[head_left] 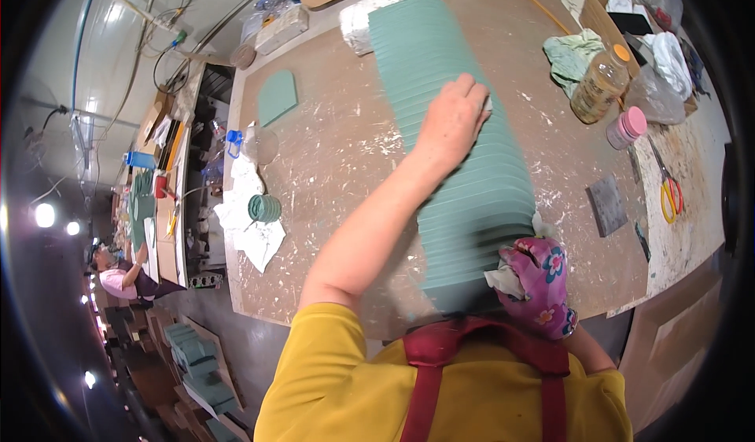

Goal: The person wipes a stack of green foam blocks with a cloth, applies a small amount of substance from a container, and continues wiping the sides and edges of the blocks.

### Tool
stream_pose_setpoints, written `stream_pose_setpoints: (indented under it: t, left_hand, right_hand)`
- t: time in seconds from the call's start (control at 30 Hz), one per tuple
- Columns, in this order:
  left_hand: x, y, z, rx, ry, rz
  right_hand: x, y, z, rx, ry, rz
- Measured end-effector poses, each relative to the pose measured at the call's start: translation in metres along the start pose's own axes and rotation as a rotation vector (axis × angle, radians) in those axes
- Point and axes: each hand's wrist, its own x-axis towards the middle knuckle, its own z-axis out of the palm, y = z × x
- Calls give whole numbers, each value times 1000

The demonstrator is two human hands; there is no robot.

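A long row of overlapping green sheets (491,194) runs down the table toward me, fanned so that their edges form narrow bands. Its near end is smeared by motion. My left hand (454,123) rests on the row's upper middle, fingers curled, with a small pale bit at the fingertips that I cannot make out. Down at the near right edge is my right hand (539,285), covered by a purple floral glove or cover. It grips a crumpled white cloth (507,283) against the sheets. A white-wrapped block (355,21) lies beneath the row's far end.
Left on the paint-flecked table (330,151) are a green arched piece (278,97), a green roll (264,208) and white paper (263,245). Rightward stand a bottle (600,88), a pink-lidded jar (627,127), a grey block (606,204) and scissors (670,194). Another person (122,277) works far left.
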Motion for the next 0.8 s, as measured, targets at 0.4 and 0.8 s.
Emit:
stream_pose_setpoints:
  t: [0.4,0.8]
  left_hand:
    - [-39,-45,-91,79,-73,-368]
    - [-9,-33,-20,76,3,-15]
  right_hand:
    - [-3,10,3,62,-23,10]
    - [14,-10,-2,-21,17,-96]
